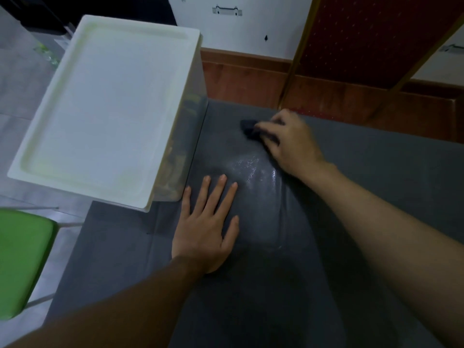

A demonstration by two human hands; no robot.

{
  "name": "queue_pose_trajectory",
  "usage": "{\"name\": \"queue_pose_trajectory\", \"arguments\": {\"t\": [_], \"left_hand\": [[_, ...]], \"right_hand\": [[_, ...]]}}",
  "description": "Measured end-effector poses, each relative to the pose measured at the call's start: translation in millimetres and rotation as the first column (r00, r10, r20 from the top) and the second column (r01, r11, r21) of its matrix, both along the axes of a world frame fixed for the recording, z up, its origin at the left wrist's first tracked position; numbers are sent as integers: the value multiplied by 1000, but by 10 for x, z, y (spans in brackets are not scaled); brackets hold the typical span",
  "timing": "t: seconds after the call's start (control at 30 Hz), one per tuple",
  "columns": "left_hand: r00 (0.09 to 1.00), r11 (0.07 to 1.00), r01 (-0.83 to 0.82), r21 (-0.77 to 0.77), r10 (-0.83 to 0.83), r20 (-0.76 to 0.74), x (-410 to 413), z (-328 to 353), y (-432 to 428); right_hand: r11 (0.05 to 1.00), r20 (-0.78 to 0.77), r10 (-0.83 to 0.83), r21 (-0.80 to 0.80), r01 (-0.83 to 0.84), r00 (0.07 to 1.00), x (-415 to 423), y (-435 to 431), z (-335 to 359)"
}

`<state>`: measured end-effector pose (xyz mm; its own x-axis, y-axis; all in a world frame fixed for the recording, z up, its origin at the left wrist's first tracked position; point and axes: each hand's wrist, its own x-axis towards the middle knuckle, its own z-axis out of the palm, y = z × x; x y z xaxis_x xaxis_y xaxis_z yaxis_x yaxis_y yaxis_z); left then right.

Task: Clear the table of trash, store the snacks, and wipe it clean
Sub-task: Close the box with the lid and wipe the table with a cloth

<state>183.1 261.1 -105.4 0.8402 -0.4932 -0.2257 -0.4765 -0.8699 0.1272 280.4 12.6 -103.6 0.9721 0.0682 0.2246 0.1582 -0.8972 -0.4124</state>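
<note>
Your left hand (208,229) is lying flat, fingers spread, on the grey table (376,177). Your right hand (288,143) is gripping the dark cloth (248,128) near the far edge, just beyond a wet patch (251,167).

Green seat (22,262) at left; red dotted panel (371,38) far right

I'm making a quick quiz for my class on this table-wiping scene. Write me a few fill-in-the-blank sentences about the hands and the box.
1. The right hand grips a dark cloth; the left hand holds ____.
2. Its palm lies ____ on the gray table.
3. The box beside it has a ____ lid.
Missing: nothing; flat; white.
</note>
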Motion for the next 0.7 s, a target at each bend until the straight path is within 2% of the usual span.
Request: {"name": "queue_pose_trajectory", "arguments": {"t": [0.1, 0.13, 0.2, 0.27, 0.33, 0.37, 0.43, 0.5, 0.57, 0.63, 0.7], "left_hand": [[1000, 1000, 0, 1, 0, 6, 4, -6, -2], [1000, 1000, 0, 2, 0, 6, 4, -7, -5], [1000, 1000, 0, 6, 0, 4, 8, -12, -7], [1000, 1000, -3, 10, 2, 9, 10, -15, -10], [1000, 1000, -8, 10, 8, 14, 4, -13, -9], [1000, 1000, -9, 6, 9, 18, -1, -12, -6], [1000, 1000, -7, -2, 8, 19, -8, -10, -1], [1000, 1000, -8, -7, 8, 24, -11, -14, 0], [1000, 1000, -11, -9, 11, 29, -11, -16, -7], [999, 1000, -9, -5, 9, 31, -8, -21, -11], [999, 1000, -12, -3, 12, 35, -6, -26, -7]], "right_hand": [[936, 7, -346, 65, 345, 938, 128, -174, -17], [911, -8, -404, 86, 403, 915, 100, -114, -17], [919, -19, -384, 84, 384, 923, -71, 109, -18], [974, -10, -208, 87, 208, 978, -313, 262, -25], [1000, 2, -14, 24, 14, 1000, -466, 188, -48], [1000, 15, -1, -1, 1, 1000, -458, 82, -56], [986, 66, -169, 7, 169, 983, -368, -155, -69], [908, 51, -419, 50, 416, 907, -268, -346, -68], [832, -3, -550, 87, 548, 835, -262, -346, -68], [865, -4, -494, 96, 492, 869, -387, -169, -60], [948, 9, -305, 99, 302, 952, -603, 5, -71]]}}
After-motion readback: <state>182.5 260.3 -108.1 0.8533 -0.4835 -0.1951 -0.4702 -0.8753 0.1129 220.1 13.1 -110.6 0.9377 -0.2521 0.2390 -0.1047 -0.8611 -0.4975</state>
